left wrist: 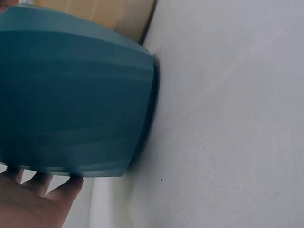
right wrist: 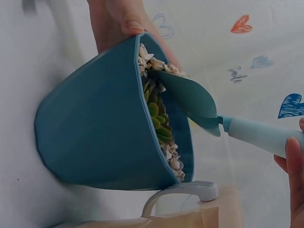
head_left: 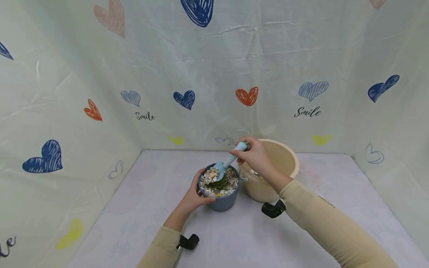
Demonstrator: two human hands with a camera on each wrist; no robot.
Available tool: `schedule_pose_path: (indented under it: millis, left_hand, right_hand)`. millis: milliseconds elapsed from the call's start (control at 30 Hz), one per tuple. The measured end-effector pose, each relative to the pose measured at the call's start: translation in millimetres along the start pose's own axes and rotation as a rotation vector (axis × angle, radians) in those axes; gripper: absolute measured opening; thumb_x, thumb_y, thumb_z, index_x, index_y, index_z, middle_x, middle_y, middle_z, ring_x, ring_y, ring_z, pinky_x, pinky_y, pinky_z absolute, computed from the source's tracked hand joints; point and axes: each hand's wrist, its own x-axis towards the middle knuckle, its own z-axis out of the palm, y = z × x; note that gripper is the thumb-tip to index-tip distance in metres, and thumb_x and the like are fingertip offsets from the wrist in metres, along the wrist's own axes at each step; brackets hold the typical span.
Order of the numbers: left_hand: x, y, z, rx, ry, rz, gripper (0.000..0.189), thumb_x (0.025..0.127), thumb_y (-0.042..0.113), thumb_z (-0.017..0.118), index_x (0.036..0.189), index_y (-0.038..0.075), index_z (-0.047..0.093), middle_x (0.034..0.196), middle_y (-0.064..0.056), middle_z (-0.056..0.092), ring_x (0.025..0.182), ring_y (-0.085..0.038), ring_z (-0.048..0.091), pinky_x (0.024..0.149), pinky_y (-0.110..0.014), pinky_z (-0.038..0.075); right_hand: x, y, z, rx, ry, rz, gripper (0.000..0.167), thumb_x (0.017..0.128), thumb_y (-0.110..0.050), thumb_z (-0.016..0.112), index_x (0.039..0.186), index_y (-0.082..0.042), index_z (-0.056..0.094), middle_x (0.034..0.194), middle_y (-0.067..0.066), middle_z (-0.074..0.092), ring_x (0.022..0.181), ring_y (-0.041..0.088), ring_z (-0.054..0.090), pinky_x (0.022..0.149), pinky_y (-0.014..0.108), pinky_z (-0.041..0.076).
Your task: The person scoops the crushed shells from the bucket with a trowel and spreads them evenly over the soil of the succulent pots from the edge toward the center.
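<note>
A blue-grey flower pot (head_left: 223,203) stands on the table with a green succulent (right wrist: 159,118) inside, ringed by pale pebbles or shell bits (head_left: 229,189). My left hand (head_left: 193,195) holds the pot from its left side, thumb at the near rim and fingers round the far side. With my right hand (head_left: 257,156) I grip the handle of a light blue trowel (right wrist: 259,137). Its blade (right wrist: 187,97) dips inside the pot rim, over the pebbles beside the succulent. In the left wrist view the pot's wall (left wrist: 71,104) hides its contents; fingertips (left wrist: 71,187) touch it.
A cream bucket (head_left: 263,190) stands right behind the pot, under my right forearm, with some pebbles (head_left: 255,173) visible inside. Its pale handle (right wrist: 183,190) lies close to the pot. The table (head_left: 151,193) has a white cover; a heart-printed curtain (head_left: 214,67) surrounds it.
</note>
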Motion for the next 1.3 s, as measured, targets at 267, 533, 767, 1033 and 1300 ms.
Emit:
schedule_pose_path:
  millis: [267, 533, 767, 1033, 1300]
  left_hand:
    - [1.1, 0.1, -3.8, 0.005, -0.035, 0.011, 0.114, 0.072, 0.018, 0.089, 0.157, 0.024, 0.013, 0.161, -0.014, 0.009, 0.145, -0.038, 0.012, 0.112, -0.056, 0.018]
    - [11.0, 4.5, -29.7, 0.011, -0.233, 0.027, 0.11, 0.076, 0.016, 0.085, 0.157, 0.019, 0.011, 0.162, -0.014, 0.002, 0.147, -0.034, 0.001, 0.112, -0.061, 0.012]
    - [26.4, 10.3, -45.1, 0.062, -0.394, 0.042, 0.109, 0.077, 0.017, 0.084, 0.158, 0.02, 0.01, 0.161, -0.011, 0.004, 0.146, -0.035, 0.004, 0.112, -0.059, 0.011]
    - [48.9, 14.2, -58.1, 0.14, -0.56, 0.036, 0.113, 0.075, 0.023, 0.086, 0.158, 0.024, 0.009, 0.16, -0.01, 0.01, 0.144, -0.034, 0.012, 0.109, -0.056, 0.022]
    - [69.6, 20.5, -63.4, 0.176, -0.677, 0.026, 0.119, 0.07, 0.024, 0.09, 0.158, 0.023, 0.01, 0.158, -0.01, 0.012, 0.142, -0.034, 0.018, 0.109, -0.053, 0.027]
  right_hand:
    - [-1.0, 0.3, -0.6, -0.013, 0.012, 0.0, 0.029, 0.084, -0.013, 0.079, 0.105, -0.002, 0.062, 0.077, 0.012, 0.066, 0.06, 0.021, 0.065, 0.058, 0.033, 0.056]
    - [-1.6, -1.0, -0.2, -0.02, 0.007, 0.001, 0.029, 0.084, -0.013, 0.079, 0.105, -0.003, 0.063, 0.077, 0.012, 0.066, 0.061, 0.021, 0.065, 0.058, 0.033, 0.055]
    - [-2.7, 0.3, 1.3, -0.018, 0.006, -0.006, 0.028, 0.083, -0.011, 0.079, 0.105, -0.003, 0.063, 0.077, 0.012, 0.067, 0.06, 0.021, 0.065, 0.058, 0.033, 0.056]
    - [-3.8, 4.0, 2.5, -0.006, 0.006, -0.014, 0.032, 0.084, -0.011, 0.078, 0.11, -0.003, 0.062, 0.079, 0.011, 0.068, 0.061, 0.02, 0.065, 0.058, 0.034, 0.056]
    - [-4.5, 6.3, 1.1, 0.017, 0.003, -0.027, 0.031, 0.083, -0.01, 0.078, 0.109, -0.002, 0.062, 0.081, 0.011, 0.068, 0.061, 0.021, 0.065, 0.059, 0.034, 0.057]
